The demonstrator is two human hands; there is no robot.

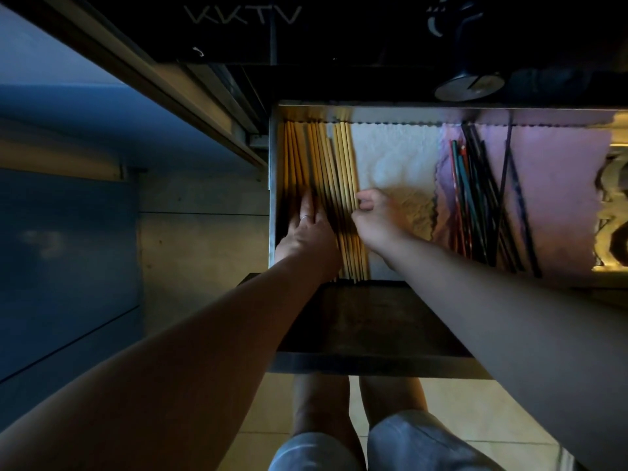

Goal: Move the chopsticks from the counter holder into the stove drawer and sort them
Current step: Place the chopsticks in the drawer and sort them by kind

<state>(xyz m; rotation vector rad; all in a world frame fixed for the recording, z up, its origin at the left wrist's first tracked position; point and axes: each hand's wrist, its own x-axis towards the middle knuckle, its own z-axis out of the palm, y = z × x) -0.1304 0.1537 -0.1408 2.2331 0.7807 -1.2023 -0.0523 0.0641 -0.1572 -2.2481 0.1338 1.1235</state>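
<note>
The stove drawer [273, 158] is pulled open below me. Several light wooden chopsticks [326, 164] lie side by side along its left end. My left hand [311, 229], with a ring on one finger, rests flat on them with fingers spread. My right hand [375, 220] sits at the right edge of the same bundle, fingertips curled against the outermost sticks; whether it pinches one I cannot tell. A looser group of dark, red and green chopsticks [482, 198] lies on a pink cloth [560, 185] at the right. The counter holder is not in view.
A white textured cloth [394, 154] lines the drawer's middle. The dark drawer front [370, 328] juts toward me above my knees. A black stand with a round base [469, 85] sits on the counter behind. Blue cabinet fronts [64, 266] fill the left.
</note>
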